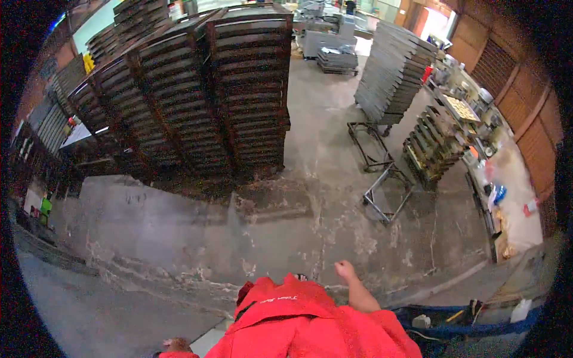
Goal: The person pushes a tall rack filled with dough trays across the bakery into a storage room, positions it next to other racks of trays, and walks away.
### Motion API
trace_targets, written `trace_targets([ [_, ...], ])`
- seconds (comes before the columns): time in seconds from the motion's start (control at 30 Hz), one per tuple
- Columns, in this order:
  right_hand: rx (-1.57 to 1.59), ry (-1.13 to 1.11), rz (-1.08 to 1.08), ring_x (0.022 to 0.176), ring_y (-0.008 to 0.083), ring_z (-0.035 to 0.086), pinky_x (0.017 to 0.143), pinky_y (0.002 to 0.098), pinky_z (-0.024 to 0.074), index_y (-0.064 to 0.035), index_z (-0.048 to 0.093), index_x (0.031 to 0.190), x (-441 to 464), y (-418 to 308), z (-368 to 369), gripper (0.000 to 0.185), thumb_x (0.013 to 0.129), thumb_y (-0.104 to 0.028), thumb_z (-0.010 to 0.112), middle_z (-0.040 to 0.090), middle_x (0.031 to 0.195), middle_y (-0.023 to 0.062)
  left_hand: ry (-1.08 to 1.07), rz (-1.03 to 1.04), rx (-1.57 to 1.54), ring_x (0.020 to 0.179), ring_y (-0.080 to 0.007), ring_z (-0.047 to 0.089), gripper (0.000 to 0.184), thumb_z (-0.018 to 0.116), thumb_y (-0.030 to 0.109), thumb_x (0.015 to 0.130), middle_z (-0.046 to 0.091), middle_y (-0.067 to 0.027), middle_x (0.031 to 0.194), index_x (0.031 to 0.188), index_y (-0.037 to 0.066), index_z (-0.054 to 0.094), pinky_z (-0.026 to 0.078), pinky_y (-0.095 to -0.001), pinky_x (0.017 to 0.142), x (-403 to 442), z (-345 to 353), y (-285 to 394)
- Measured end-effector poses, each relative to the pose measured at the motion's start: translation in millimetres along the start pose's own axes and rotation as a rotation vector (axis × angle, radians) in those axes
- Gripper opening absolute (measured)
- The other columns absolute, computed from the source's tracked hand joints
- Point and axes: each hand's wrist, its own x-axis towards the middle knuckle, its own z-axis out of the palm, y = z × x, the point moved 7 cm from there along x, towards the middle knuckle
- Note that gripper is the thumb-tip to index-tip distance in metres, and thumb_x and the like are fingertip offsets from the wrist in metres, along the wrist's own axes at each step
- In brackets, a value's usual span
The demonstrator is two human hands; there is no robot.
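Note:
My right hand [344,269] is held out in front of the red shirt [292,319], over the concrete floor. Its fingers are curled closed, and nothing shows in them. Low at the bottom edge, my left hand [176,344] hangs beside my body, near a pale flat surface [209,340]. It is small and partly cut off, so I cannot make out how its fingers are set. Neither hand visibly touches any object.
Tall dark racks of stacked trays [248,89] stand ahead on the left. A grey tray stack [394,74], metal wheeled frames [388,194] and a crate stack [433,146] are on the right. A long counter [513,179] runs along the right wall; machinery [325,42] stands far back.

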Motion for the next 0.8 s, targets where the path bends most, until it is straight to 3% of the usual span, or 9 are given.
trace_targets([
  [0.13, 0.135, 0.063, 0.011, 0.058, 0.0159, 0.055, 0.056, 0.0340, 0.0446, -0.0009, 0.063, 0.080, 22.0, -14.1, -4.6, 0.030, 0.083, -0.031, 0.058, 0.060, 0.063, 0.0064, -0.045, 0.071, -0.058, 0.109, -0.0346, 0.049, 0.056, 0.060, 0.050, 0.077, 0.054, -0.0144, 0.116, 0.116, 0.011, 0.057, 0.037, -0.0484, 0.091, -9.9, 20.2, 29.8],
  [0.3, 0.024, -0.094, -0.032, 0.054, 0.0158, 0.055, 0.051, 0.0345, 0.0444, -0.0009, 0.063, 0.080, -0.9, 26.7, 38.5, 0.031, 0.083, -0.032, 0.057, 0.061, 0.065, 0.0062, -0.130, 0.239, -0.189, 0.112, -0.0343, 0.047, 0.058, 0.059, 0.052, 0.076, 0.052, -0.0135, 0.119, 0.119, 0.012, 0.055, 0.035, -0.0496, 0.092, -24.2, 52.7, 82.0],
  [0.37, -0.123, -0.250, 0.099, 0.055, 0.0155, 0.057, 0.050, 0.0348, 0.0448, -0.0004, 0.063, 0.085, -17.5, 85.7, 67.1, 0.035, 0.083, -0.034, 0.058, 0.063, 0.069, 0.0072, -0.165, 0.312, -0.248, 0.114, -0.0342, 0.046, 0.059, 0.059, 0.052, 0.076, 0.051, -0.0132, 0.121, 0.120, 0.012, 0.054, 0.034, -0.0501, 0.093, -32.3, 62.5, 103.7],
  [0.43, 0.146, -0.569, 0.238, 0.058, 0.0159, 0.059, 0.052, 0.0331, 0.0460, -0.0022, 0.064, 0.093, -27.8, 171.8, 115.4, 0.038, 0.082, -0.038, 0.058, 0.063, 0.070, 0.0077, -0.182, 0.372, -0.280, 0.115, -0.0341, 0.045, 0.060, 0.059, 0.053, 0.076, 0.050, -0.0128, 0.122, 0.121, 0.013, 0.054, 0.033, -0.0505, 0.094, -39.5, 66.5, 123.2],
  [0.67, 0.025, -0.379, 0.407, 0.070, 0.0211, 0.063, 0.063, 0.0353, 0.0490, -0.0005, 0.062, 0.103, -92.0, 137.5, 25.8, 0.049, 0.080, -0.044, 0.057, 0.067, 0.081, 0.0089, -0.146, 0.347, -0.206, 0.119, -0.0336, 0.042, 0.064, 0.059, 0.055, 0.076, 0.047, -0.0115, 0.127, 0.124, 0.014, 0.052, 0.030, -0.0522, 0.097, -41.5, 66.4, 141.6],
  [0.73, -0.068, -0.350, 0.332, 0.074, 0.0226, 0.064, 0.066, 0.0359, 0.0499, 0.0000, 0.061, 0.106, -78.7, 117.8, 9.0, 0.052, 0.080, -0.045, 0.057, 0.068, 0.084, 0.0092, -0.133, 0.298, -0.152, 0.120, -0.0335, 0.041, 0.065, 0.059, 0.055, 0.076, 0.046, -0.0112, 0.129, 0.125, 0.014, 0.051, 0.029, -0.0527, 0.097, -39.3, 65.4, 133.7],
  [0.8, -0.310, -0.339, 0.107, 0.076, 0.0243, 0.065, 0.068, 0.0385, 0.0502, 0.0001, 0.061, 0.106, -37.3, 110.3, 3.3, 0.051, 0.079, -0.043, 0.058, 0.068, 0.087, 0.0112, -0.131, 0.248, -0.089, 0.122, -0.0334, 0.040, 0.066, 0.059, 0.056, 0.076, 0.045, -0.0108, 0.130, 0.126, 0.015, 0.050, 0.028, -0.0532, 0.098, -39.3, 65.0, 122.0],
])
